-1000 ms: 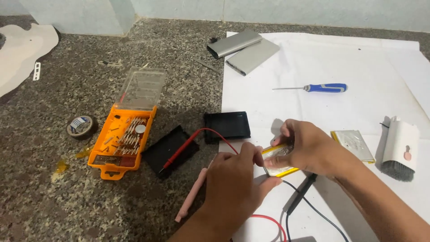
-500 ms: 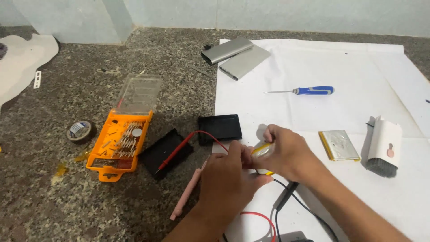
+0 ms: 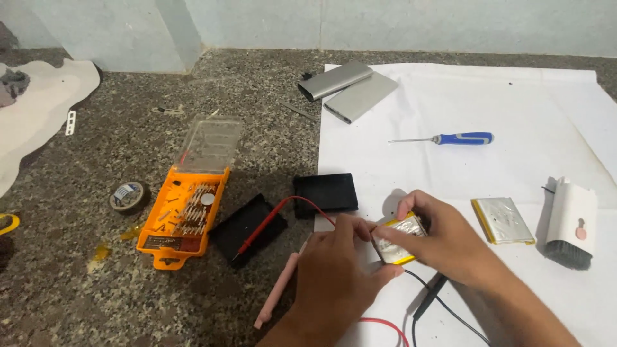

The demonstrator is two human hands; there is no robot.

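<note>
A flat silver battery pouch (image 3: 398,239) edged in yellow tape is held just above the white paper sheet (image 3: 527,103), near its left border, pinched between both hands — the right hand (image 3: 443,238) grasps it from the top and right side, while the left hand (image 3: 337,273) grips its left end with thumb and fingertips. Below the hands lie a black probe (image 3: 429,297) and a red lead (image 3: 384,324); a red probe (image 3: 260,228) rests across a black case (image 3: 249,226). A second pouch cell (image 3: 502,220) lies to the right beside a white brush (image 3: 571,223), and an orange bit box (image 3: 183,215) sits open on the stone floor (image 3: 77,295)
</note>
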